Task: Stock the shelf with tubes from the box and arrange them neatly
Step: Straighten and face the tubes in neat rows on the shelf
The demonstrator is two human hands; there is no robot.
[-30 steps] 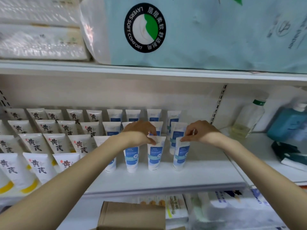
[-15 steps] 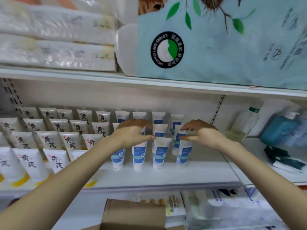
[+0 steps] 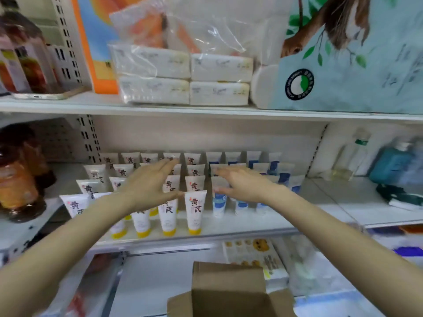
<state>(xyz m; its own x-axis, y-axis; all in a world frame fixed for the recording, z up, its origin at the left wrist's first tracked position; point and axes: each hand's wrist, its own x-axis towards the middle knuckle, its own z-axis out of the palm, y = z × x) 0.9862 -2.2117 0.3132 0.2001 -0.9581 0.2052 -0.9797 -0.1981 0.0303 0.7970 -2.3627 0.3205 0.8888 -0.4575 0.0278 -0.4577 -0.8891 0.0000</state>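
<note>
Rows of white tubes stand cap-down on the middle shelf. The left group, the yellow-capped tubes, carries dark characters. The right group is the blue-labelled tubes. My left hand hovers flat, fingers spread, in front of the yellow-capped rows and holds nothing. Over the blue-labelled rows my right hand is spread, fingers pointing left, and hides several of them; it grips nothing. The open cardboard box sits below, at the bottom centre; its inside is not visible.
Tissue packs and a large pale-blue paper-roll pack fill the upper shelf. Amber bottles stand at the left. A clear bottle and a teal pump bottle stand at the right. Packaged goods lie on the shelf below.
Both hands have let go of the blue-labelled tube tops and opened flat. They have shifted left, and the view has swung left and up, bringing the yellow-capped rows to the centre.
</note>
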